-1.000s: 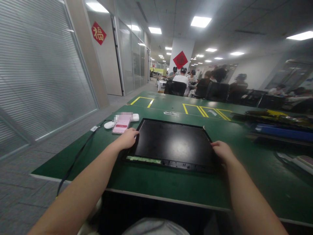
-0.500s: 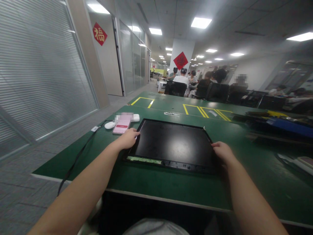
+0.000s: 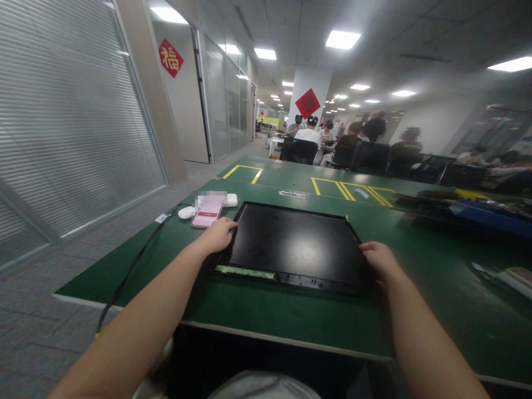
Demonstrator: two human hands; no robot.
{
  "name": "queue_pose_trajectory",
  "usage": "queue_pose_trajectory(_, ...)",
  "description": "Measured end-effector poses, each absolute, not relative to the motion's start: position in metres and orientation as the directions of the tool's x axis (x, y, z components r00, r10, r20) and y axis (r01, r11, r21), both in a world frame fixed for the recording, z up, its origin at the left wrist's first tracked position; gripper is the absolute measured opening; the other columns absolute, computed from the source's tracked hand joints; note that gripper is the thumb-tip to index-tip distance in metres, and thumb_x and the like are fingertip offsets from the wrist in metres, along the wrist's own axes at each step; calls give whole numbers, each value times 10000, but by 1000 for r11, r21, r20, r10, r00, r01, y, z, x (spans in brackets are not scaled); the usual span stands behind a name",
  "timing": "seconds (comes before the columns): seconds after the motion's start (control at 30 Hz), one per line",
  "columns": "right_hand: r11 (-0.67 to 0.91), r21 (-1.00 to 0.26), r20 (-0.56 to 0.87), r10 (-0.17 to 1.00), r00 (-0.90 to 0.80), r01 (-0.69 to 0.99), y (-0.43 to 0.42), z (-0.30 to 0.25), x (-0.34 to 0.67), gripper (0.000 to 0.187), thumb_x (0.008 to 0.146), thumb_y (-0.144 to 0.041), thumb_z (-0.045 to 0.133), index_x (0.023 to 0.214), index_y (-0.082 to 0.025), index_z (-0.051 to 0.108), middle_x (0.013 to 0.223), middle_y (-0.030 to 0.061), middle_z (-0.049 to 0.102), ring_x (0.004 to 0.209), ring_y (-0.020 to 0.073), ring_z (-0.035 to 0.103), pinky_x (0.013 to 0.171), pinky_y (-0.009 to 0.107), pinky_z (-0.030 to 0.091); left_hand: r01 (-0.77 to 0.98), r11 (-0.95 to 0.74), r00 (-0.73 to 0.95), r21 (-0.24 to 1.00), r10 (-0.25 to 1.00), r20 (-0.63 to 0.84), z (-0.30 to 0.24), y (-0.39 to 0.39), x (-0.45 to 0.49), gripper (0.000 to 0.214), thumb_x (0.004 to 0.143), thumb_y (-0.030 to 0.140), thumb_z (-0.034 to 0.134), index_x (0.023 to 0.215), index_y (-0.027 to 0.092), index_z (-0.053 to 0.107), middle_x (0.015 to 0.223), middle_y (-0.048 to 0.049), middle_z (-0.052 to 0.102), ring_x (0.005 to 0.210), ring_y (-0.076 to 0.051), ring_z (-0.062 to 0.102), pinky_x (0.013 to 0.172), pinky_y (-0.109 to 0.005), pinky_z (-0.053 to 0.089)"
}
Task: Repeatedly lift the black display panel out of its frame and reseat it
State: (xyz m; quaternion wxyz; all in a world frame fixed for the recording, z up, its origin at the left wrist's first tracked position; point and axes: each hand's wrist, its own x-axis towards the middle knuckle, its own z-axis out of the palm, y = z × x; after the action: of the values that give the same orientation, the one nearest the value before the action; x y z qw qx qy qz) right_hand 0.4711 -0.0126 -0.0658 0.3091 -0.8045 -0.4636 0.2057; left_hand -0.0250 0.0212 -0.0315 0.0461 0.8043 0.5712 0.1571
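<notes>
A black flat display panel (image 3: 293, 244) lies face up on the green table (image 3: 257, 310), with a strip of exposed green circuit board along its near edge. My left hand (image 3: 216, 235) grips the panel's left edge, fingers curled over it. On the right edge rests my right hand (image 3: 379, 257), its fingers wrapped round that side. Both forearms reach in from the bottom of the view.
A pink phone (image 3: 206, 211) and a white device with a black cable (image 3: 128, 269) lie left of the panel. Yellow-taped rectangles (image 3: 344, 187) mark the far table. Blue and black items (image 3: 486, 213) pile at the right. Seated people (image 3: 310, 136) work in the background.
</notes>
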Motion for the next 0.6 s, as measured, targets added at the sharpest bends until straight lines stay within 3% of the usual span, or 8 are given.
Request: queue_pose_trajectory(0.6,-397,-745,-96,858,504,535,-12,-64,469,293,702,-87,552,923,-149,733,805,88,726,730,202,679,699,286,515,933,-280,246,227,955,166,-32,19,-23,577,801,113,428,1368,105,529,1288,-181,619,1200,-281,579,1022,-379,447)
